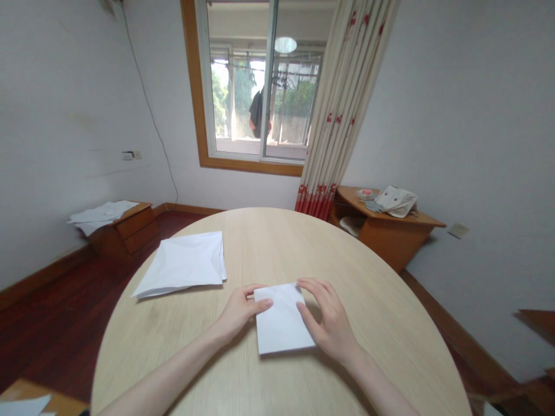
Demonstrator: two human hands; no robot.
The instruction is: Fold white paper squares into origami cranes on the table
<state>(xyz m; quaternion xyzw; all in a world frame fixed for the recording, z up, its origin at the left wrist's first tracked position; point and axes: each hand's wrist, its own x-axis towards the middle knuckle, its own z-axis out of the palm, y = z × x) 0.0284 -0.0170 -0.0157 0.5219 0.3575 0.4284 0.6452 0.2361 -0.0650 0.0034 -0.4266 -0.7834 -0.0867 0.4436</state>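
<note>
A folded sheet of white paper [284, 326], roughly square, is between my two hands just above or on the round table's near half. My left hand [243, 309] grips its upper left edge, thumb on top and the fingers partly hidden behind. At the right edge is my right hand [328, 320], curved, with its thumb on the paper and a fingertip at the top right corner. I cannot tell how firmly the right fingers press. Farther left lies a stack of white paper sheets [186, 263].
The round wooden table [269, 237] fills the front. Behind it stand a low drawer cabinet [134, 225] with papers at left and a corner shelf [381, 237] holding a cloth bag [396, 201] at right. A curtain [340, 115] hangs beside the window [260, 86].
</note>
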